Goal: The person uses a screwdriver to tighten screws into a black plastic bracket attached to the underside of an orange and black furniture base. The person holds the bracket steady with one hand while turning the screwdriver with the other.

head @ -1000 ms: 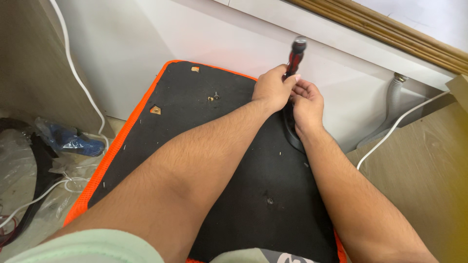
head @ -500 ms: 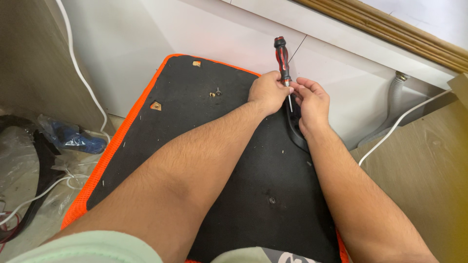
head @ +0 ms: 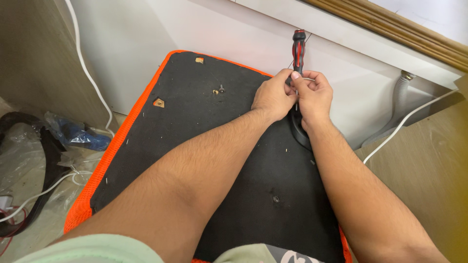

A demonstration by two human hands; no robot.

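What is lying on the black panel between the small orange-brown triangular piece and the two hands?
In the head view, a small metal screw stands there on the black orange-edged panel, beside a hole.

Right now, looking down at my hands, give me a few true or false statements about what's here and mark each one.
1. Both hands, left hand and right hand, meet at the screwdriver. True.
2. The screwdriver handle is blue and yellow. False: it is red and black.
3. The black panel has an orange edge. True.
4. The screwdriver lies flat on the panel. False: it stands upright between the hands.
5. A white cable runs down at the left. True.
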